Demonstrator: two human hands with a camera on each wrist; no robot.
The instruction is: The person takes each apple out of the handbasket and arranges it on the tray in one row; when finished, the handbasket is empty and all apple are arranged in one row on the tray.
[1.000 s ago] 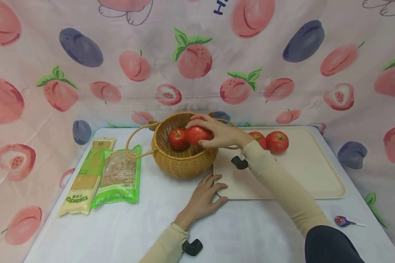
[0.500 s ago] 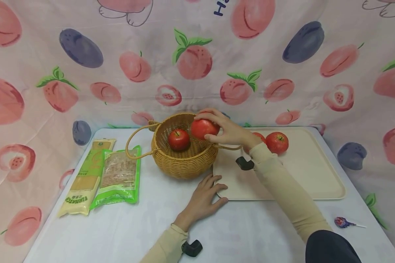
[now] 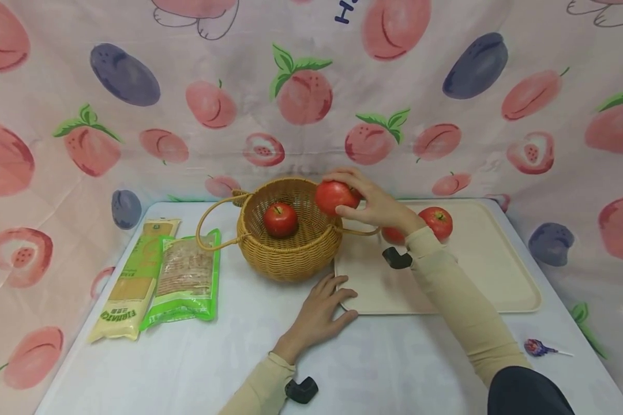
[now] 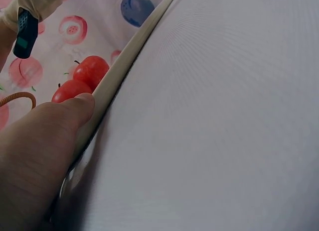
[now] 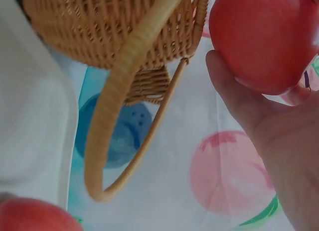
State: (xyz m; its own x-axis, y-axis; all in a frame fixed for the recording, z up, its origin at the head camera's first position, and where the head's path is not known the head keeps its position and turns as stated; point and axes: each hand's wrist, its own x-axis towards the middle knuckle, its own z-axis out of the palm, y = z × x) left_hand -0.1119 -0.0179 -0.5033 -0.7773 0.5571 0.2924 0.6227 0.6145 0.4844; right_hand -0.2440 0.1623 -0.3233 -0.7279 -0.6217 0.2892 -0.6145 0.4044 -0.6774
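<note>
My right hand (image 3: 366,199) holds a red apple (image 3: 336,196) above the right rim of a wicker basket (image 3: 291,262). In the right wrist view, the held apple (image 5: 264,39) is beside the basket wall, thumb against its side. Inside the basket lies another apple (image 3: 281,219). My left hand (image 3: 316,314) rests by the near left corner of a cream tray (image 3: 488,271), its fingers on and beside the edge. Two apples are on the tray: one (image 3: 438,222) in plain sight, the other (image 3: 393,235) partly behind the right wrist.
A yellow-green packet (image 3: 135,276) and a green-edged clear bag (image 3: 187,276) lie left of the basket. A wrapped lollipop (image 3: 537,347) lies at the right front. The basket's handles (image 3: 203,222) fold outward on both sides, the right one reaching over the tray's edge. Behind hangs a fruit-print cloth (image 3: 301,144).
My right hand has carried its apple up and to the right, away from the apple in the basket. The left hand stays where it was.
</note>
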